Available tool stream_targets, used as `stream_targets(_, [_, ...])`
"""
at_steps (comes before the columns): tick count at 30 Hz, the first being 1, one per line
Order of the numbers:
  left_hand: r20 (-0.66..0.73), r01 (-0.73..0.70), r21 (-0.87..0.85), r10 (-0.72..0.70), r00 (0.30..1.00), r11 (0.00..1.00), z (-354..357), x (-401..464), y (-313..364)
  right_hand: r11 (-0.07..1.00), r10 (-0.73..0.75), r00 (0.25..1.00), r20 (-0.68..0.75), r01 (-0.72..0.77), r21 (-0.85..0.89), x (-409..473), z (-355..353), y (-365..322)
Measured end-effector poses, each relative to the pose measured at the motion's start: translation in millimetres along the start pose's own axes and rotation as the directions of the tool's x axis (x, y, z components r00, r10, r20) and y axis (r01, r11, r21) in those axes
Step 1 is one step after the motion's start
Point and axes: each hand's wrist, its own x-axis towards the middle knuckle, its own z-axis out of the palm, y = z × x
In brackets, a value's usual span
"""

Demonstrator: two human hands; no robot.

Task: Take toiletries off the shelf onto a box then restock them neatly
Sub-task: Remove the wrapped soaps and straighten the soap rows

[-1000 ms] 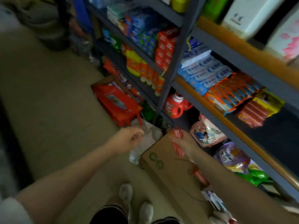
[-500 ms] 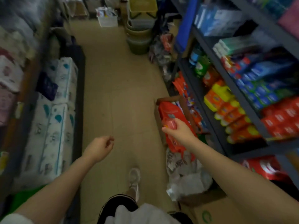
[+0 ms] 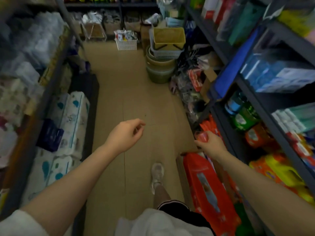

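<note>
My right hand (image 3: 211,144) grips a small red toiletry packet (image 3: 202,136), held low beside the dark metal shelf (image 3: 255,106) on the right. Just below that hand a cardboard box (image 3: 180,166) on the floor holds large red packs (image 3: 206,186). My left hand (image 3: 125,134) hangs over the aisle floor with loosely curled fingers and holds nothing. The shelf carries green bottles (image 3: 245,116), orange and yellow packs (image 3: 276,169) and blue boxes (image 3: 279,74).
Tissue packs (image 3: 68,123) line the left shelving. At the far end of the aisle stand stacked basins with a yellow basket (image 3: 167,38) and a white basket (image 3: 126,42). Bagged goods (image 3: 189,86) lie on the floor at the right. My shoe (image 3: 157,176) is on the tan floor.
The view swung from the box and lower shelf up along the aisle. My right hand lifted the red packet off the box and carried it forward; my left hand drifted out over the floor.
</note>
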Motion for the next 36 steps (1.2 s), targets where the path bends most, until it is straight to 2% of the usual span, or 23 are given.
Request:
stream_targets(6, [0.099, 0.111, 0.087, -0.119, 0.988, 0.99, -26.9, 169.5, -66.8, 0.999, -0.017, 0.999, 0.032, 0.016, 0.048, 170.4, -28.5, -90.5])
stream_targets(11, [0.118, 0.292, 0.098, -0.303, 0.946, 0.951, -48.3, 274.9, -145.4, 0.985, -0.174, 0.984, 0.028, 0.173, 0.024, 290.6, -39.9, -192.2])
stream_targets(16, [0.105, 0.381, 0.089, -0.389, 0.915, 0.92, -65.5, 389.4, -229.0, 0.965, -0.261, 0.964, 0.056, 0.26, 0.025, 406.4, -30.1, -273.4])
stream_targets(19, [0.126, 0.354, 0.074, -0.361, 0.924, 0.932, -79.9, 470.0, -269.7, 0.963, -0.263, 0.964, 0.043, 0.26, 0.065, 478.1, -18.8, -312.1])
stream_targets(24, [0.231, 0.263, 0.087, -0.277, 0.933, 0.961, -111.2, 611.1, -314.1, 0.99, -0.115, 0.992, 0.051, 0.11, 0.087, 589.3, -17.6, -364.7])
stream_targets(28, [0.301, 0.155, 0.064, -0.168, 0.939, 0.986, -125.7, 715.8, -316.3, 0.981, 0.059, 0.998, 0.028, -0.063, 0.182, 661.3, -23.4, -370.2])
stream_targets(31, [0.291, 0.043, 0.013, -0.045, 0.956, 0.999, -124.7, 800.6, -309.0, 0.97, 0.169, 0.986, -0.005, -0.165, 0.179, 719.3, -33.9, -365.2])
stream_targets(36, [0.236, -0.092, -0.099, 0.113, 0.965, 0.991, -107.3, 933.1, -297.2, 0.897, 0.33, 0.944, 0.004, -0.315, 0.311, 834.8, -45.0, -348.1])
